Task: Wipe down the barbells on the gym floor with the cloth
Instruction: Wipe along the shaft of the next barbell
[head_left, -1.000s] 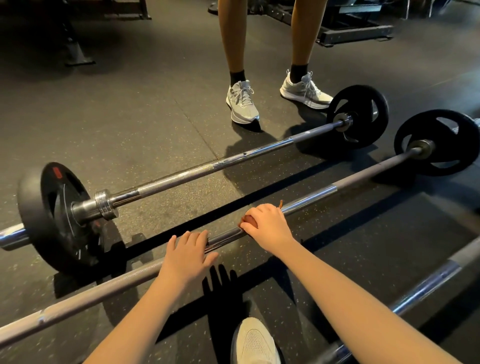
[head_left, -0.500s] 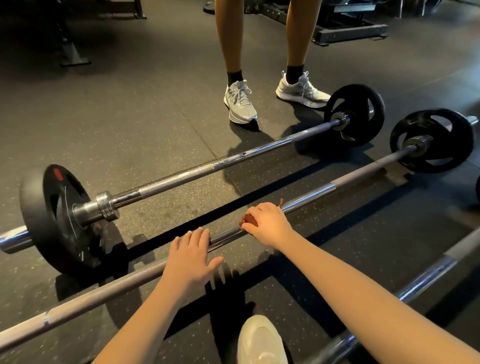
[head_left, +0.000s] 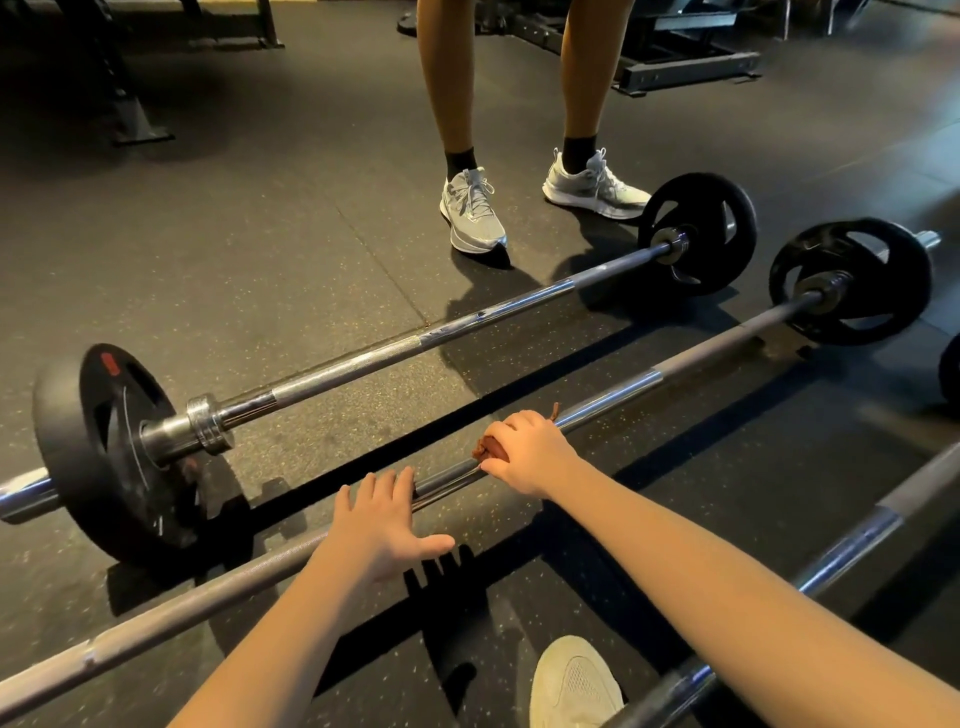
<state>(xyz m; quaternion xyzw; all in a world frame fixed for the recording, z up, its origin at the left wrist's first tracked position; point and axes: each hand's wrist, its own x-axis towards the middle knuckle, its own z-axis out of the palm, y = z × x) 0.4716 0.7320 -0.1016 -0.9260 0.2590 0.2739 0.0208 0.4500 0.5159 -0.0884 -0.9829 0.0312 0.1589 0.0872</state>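
The right hand (head_left: 527, 449) is closed around a crumpled reddish-brown cloth (head_left: 487, 448), pressing it onto the long steel middle barbell (head_left: 613, 397) lying on the speckled black rubber floor (head_left: 291, 249). Just beside it along that bar, the left hand (head_left: 382, 525) rests open, fingers spread over the shaft. Beyond this barbell lies a second chrome barbell (head_left: 363, 364), behind which another person's grey sneakers (head_left: 472, 210) stand.
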